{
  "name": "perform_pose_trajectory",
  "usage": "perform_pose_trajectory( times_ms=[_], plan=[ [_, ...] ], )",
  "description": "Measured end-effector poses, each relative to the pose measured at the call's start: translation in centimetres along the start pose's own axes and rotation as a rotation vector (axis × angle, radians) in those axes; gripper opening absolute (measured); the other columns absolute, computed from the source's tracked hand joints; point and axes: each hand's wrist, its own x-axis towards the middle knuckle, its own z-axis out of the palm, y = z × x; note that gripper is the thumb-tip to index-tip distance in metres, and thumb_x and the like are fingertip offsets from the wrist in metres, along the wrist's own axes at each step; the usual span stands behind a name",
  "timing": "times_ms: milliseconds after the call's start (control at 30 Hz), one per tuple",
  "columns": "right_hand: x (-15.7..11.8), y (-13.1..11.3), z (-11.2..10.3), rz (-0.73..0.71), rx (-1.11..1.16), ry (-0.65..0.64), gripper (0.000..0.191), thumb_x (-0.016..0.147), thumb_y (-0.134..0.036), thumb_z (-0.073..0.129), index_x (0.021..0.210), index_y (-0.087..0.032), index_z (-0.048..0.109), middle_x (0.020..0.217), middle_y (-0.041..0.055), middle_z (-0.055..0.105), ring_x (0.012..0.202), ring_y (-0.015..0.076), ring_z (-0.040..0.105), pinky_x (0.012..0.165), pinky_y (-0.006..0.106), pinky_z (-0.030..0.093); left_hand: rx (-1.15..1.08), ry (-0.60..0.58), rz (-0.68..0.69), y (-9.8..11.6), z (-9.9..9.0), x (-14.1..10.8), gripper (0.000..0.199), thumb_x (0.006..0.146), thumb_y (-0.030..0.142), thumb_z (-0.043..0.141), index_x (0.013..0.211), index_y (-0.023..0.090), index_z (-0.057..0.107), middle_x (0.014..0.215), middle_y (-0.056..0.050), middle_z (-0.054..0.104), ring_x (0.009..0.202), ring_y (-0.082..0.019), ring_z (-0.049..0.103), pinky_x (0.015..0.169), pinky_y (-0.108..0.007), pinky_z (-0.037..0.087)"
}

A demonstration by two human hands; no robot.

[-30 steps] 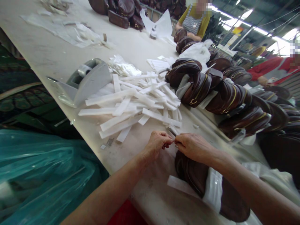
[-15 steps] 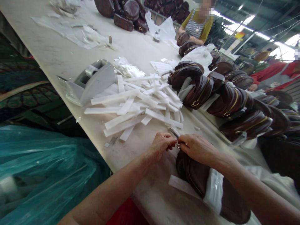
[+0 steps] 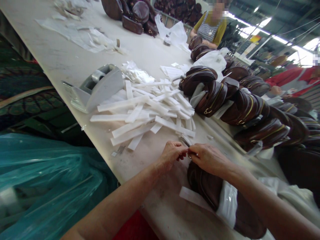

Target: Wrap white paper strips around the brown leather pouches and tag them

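Note:
A dark brown bag (image 3: 211, 188) lies at the table's near edge, a white wrap (image 3: 228, 204) around part of it. At its upper left end my right hand (image 3: 206, 156) is closed on something small that I cannot make out. My left hand (image 3: 173, 153) is pinched, its fingertips meeting those of my right hand; what they hold is too small to tell. Just beyond the fingertips lies a thin metallic object (image 3: 185, 140). One white strip (image 3: 192, 196) rests beside the bag, partly under it.
Many white strips (image 3: 150, 110) are heaped mid-table (image 3: 140, 166), beside a grey tape dispenser (image 3: 100, 86). Brown bags (image 3: 212, 95) line the right side. Teal plastic (image 3: 50, 186) hangs at lower left. A person in an apron (image 3: 211, 26) and one in red (image 3: 292, 80) are beyond.
My right hand has shifted slightly left, closer against my left fingertips. The hand of the person in red has moved a little.

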Motion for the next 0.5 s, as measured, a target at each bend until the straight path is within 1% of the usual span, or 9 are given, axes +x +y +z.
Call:
perform_pose_trajectory(
  times_ms=[200, 333, 500],
  plan=[
    [-0.03, -0.10, 0.03, 0.072, -0.001, 0.007, 0.019, 0.082, -0.016, 0.049, 0.084, -0.017, 0.068, 0.078, 0.0050, 0.069, 0.073, 0.0153, 0.062, 0.059, 0.023, 0.032, -0.035, 0.001, -0.006, -0.09, 0.05, -0.06, 0.017, 0.056, 0.028, 0.060, 0.051, 0.013, 0.056, 0.047, 0.001, 0.050, 0.043, -0.007, 0.043, 0.043, -0.020, 0.026],
    [-0.07, -0.04, -0.16, 0.092, 0.032, 0.010, 0.020, 0.081, -0.017, 0.049, 0.084, -0.018, 0.068, 0.075, 0.0056, 0.069, 0.071, 0.0158, 0.061, 0.059, 0.023, 0.032, -0.064, 0.009, -0.007, -0.12, 0.13, -0.07, 0.012, 0.056, 0.024, 0.059, 0.052, 0.013, 0.058, 0.046, 0.001, 0.049, 0.041, -0.007, 0.042, 0.043, -0.020, 0.025],
    [-0.06, 0.17, -0.33, 0.081, 0.111, 0.003, 0.019, 0.079, -0.016, 0.048, 0.080, -0.017, 0.067, 0.070, 0.0039, 0.066, 0.065, 0.0136, 0.057, 0.058, 0.022, 0.032, -0.096, 0.017, -0.016, -0.06, 0.25, -0.03, 0.010, 0.055, 0.021, 0.059, 0.051, 0.012, 0.058, 0.045, 0.001, 0.048, 0.040, -0.006, 0.041, 0.042, -0.021, 0.023]
  ],
)
